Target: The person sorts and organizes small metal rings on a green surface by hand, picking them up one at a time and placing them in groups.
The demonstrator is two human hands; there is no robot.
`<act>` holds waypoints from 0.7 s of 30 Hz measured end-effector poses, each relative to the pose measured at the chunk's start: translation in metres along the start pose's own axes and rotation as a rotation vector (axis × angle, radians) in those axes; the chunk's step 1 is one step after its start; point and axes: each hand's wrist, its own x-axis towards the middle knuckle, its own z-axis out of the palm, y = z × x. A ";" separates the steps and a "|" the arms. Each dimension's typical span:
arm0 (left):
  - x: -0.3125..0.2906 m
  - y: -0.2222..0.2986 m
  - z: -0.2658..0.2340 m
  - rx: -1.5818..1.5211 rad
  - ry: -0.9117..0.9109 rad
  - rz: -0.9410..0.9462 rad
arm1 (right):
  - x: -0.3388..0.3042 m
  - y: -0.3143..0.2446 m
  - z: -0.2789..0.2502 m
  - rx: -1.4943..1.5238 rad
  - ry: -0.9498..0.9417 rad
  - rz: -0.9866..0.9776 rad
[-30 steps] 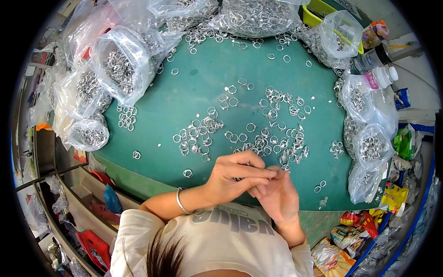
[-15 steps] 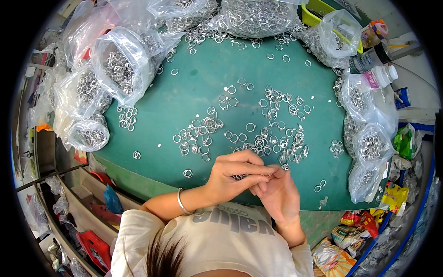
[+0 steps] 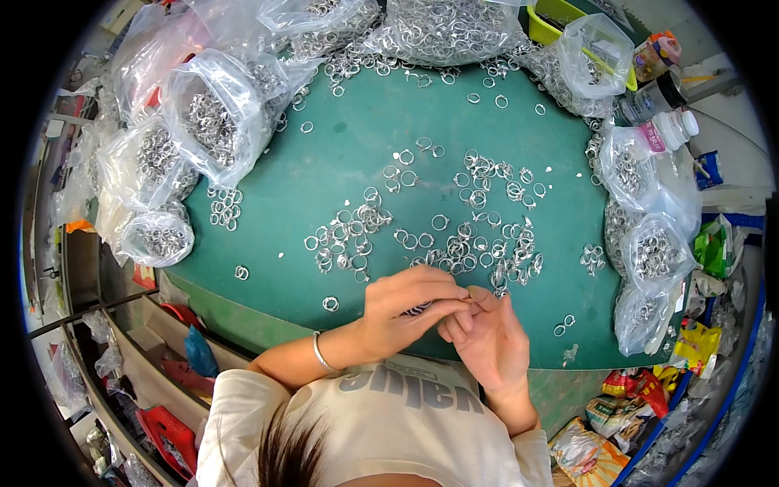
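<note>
My left hand (image 3: 406, 307), with a bangle on its wrist, is closed around several silver rings (image 3: 417, 308) that show between its fingers. Its thumb and forefinger meet the fingertips of my right hand (image 3: 493, 339) just above the table's near edge. The right fingers are bent together in a pinch, and whatever lies between them is too hidden to make out. Just beyond both hands, loose silver rings (image 3: 459, 252) lie scattered on the green tabletop (image 3: 324, 162). Another cluster of rings (image 3: 354, 227) is farther left, and a lone ring (image 3: 330, 304) lies left of my left hand.
Clear plastic bags full of rings (image 3: 213, 126) line the left side, with a large bag (image 3: 454, 32) at the back and smaller bags (image 3: 656, 258) on the right. A green basket (image 3: 545, 29) and a white bottle (image 3: 672, 130) stand at the far right. Drawers (image 3: 154, 341) flank the lower left.
Both hands stay together at nearly the same spot. My left hand has shifted slightly left, and the fingertips have moved a little. The rings on the table lie as before.
</note>
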 end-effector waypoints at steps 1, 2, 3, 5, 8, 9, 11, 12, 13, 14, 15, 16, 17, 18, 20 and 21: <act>0.001 -0.002 -0.002 0.036 -0.015 0.080 | -0.001 0.000 0.001 -0.023 0.007 -0.003; 0.001 -0.005 -0.004 0.056 -0.033 0.107 | -0.001 -0.001 0.002 -0.046 0.014 -0.006; 0.001 -0.007 -0.005 0.076 -0.050 0.135 | -0.002 -0.001 0.003 -0.071 0.020 -0.008; 0.003 -0.009 -0.008 0.095 -0.079 0.196 | -0.002 -0.001 0.003 -0.101 0.016 -0.014; 0.008 -0.011 -0.011 0.093 -0.111 0.268 | -0.003 -0.001 0.003 -0.128 -0.011 -0.029; 0.009 -0.012 -0.012 0.092 -0.120 0.270 | -0.003 -0.002 0.003 -0.134 -0.022 -0.035; 0.009 -0.012 -0.012 0.083 -0.133 0.244 | -0.003 -0.003 0.007 -0.308 0.028 -0.068; 0.008 -0.012 -0.011 0.075 -0.136 0.216 | -0.004 -0.005 0.008 -0.395 0.053 -0.083; 0.007 -0.011 -0.011 0.068 -0.140 0.189 | -0.004 -0.005 0.008 -0.413 0.030 -0.098; 0.009 -0.009 -0.011 0.016 -0.139 0.121 | -0.005 -0.006 0.008 -0.432 0.006 -0.112; 0.011 -0.005 -0.011 -0.037 -0.137 0.052 | -0.005 -0.007 0.008 -0.452 -0.017 -0.127; 0.013 -0.004 -0.011 -0.090 -0.136 -0.016 | -0.006 -0.007 0.008 -0.463 -0.012 -0.134; 0.013 -0.004 -0.010 -0.135 -0.135 -0.065 | -0.006 -0.007 0.010 -0.475 -0.006 -0.140; 0.012 -0.004 -0.009 -0.179 -0.134 -0.114 | -0.006 -0.008 0.011 -0.486 -0.002 -0.147; 0.010 -0.004 -0.007 -0.275 -0.118 -0.206 | -0.007 -0.005 0.008 -0.477 0.004 -0.163; 0.009 -0.003 -0.005 -0.326 -0.103 -0.251 | -0.008 -0.004 0.007 -0.471 0.008 -0.170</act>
